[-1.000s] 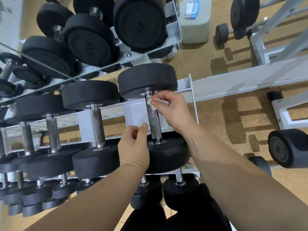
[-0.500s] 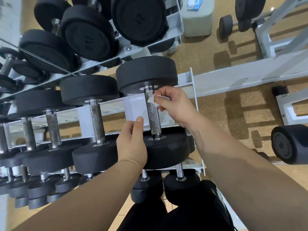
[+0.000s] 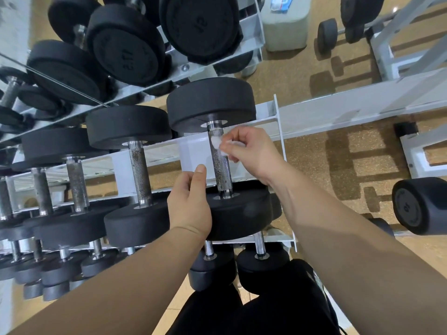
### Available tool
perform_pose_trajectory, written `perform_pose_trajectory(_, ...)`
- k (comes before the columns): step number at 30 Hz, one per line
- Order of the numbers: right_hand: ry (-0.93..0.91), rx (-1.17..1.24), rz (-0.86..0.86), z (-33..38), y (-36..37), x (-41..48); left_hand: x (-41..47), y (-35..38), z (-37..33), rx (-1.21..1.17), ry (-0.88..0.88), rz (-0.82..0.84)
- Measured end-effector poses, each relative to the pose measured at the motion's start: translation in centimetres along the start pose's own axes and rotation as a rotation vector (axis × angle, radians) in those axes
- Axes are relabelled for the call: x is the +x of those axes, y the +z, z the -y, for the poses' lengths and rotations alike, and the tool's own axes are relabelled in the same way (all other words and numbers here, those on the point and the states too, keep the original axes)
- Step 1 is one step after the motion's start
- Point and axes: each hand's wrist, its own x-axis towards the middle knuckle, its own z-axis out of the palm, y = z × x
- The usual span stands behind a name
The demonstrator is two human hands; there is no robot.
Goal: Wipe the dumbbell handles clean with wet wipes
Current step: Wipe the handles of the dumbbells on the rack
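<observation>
Apparently right hand (image 3: 252,153) pinches wipe (image 3: 215,142) against dumbbell (image 3: 223,169).

A white steel rack (image 3: 275,122) carries black dumbbells (image 3: 128,129) in a row, each laid across its two rails; the end dumbbell (image 3: 210,102) sits beside the end plate; smaller ones (image 3: 263,264) fill the tier below. The rack stands on a tan speckled floor (image 3: 302,165).

I see the right hand (image 3: 251,153) pinching a crumpled white wet wipe (image 3: 216,142) against the far part of the knurled handle (image 3: 222,170) of the rightmost dumbbell (image 3: 210,102) on the white rack (image 3: 278,112). The left hand (image 3: 191,201) holds the near black head of this dumbbell, with the thumb pointing up beside the handle. Another dumbbell (image 3: 128,126) sits just beside it, on the left.
</observation>
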Motion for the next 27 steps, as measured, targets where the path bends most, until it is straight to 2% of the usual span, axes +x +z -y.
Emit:
perform_pose_trajectory(3, 0.111, -0.242, 0.306, -0.5, -1.7, -2.4, 0.0, 0.0, 0.0, -0.020, 0.005, -0.011)
perform_pose_trajectory(5, 0.171, -0.294, 0.397, -0.6, -2.2, -3.0, 0.0, 0.1, 0.1, -0.024, 0.012, -0.015)
perform_pose_trajectory(7, 0.124, -0.228, 0.304, -0.3, -1.8, -2.5, 0.0, 0.0, 0.1, -0.013, 0.022, -0.021)
perform_pose_trajectory(11, 0.014, 0.049, -0.052, 0.2, 0.1, 0.2, 0.0, 0.0, 0.2, -0.034, 0.032, -0.013)
perform_pose_trajectory(13, 0.010, 0.060, -0.071, 0.4, 0.5, 0.6, 0.1, 0.0, 0.2, -0.029, 0.025, -0.005)
perform_pose_trajectory(15, 0.025, -0.072, 0.056, 0.5, -0.2, -0.7, 0.0, -0.1, 0.1, -0.034, 0.024, 0.001)
perform_pose_trajectory(18, 0.136, -0.361, 0.345, 0.3, -1.7, -3.1, 0.1, -0.1, 0.1, -0.047, 0.037, -0.003)
perform_pose_trajectory(19, 0.149, -0.388, 0.380, 0.3, -1.8, -3.4, 0.0, -0.1, 0.2, -0.053, 0.036, -0.004)
perform_pose_trajectory(21, 0.109, -0.364, 0.285, 0.6, -1.2, -2.8, 0.1, -0.1, 0.2, -0.063, 0.034, -0.005)
perform_pose_trajectory(24, 0.004, -0.147, -0.042, 0.9, 0.2, 0.0, 0.1, -0.2, 0.3, -0.065, 0.031, 0.005)
perform_pose_trajectory(27, -0.039, -0.114, -0.137, 1.0, 1.1, 0.9, 0.2, -0.2, 0.3, -0.067, 0.021, 0.009)
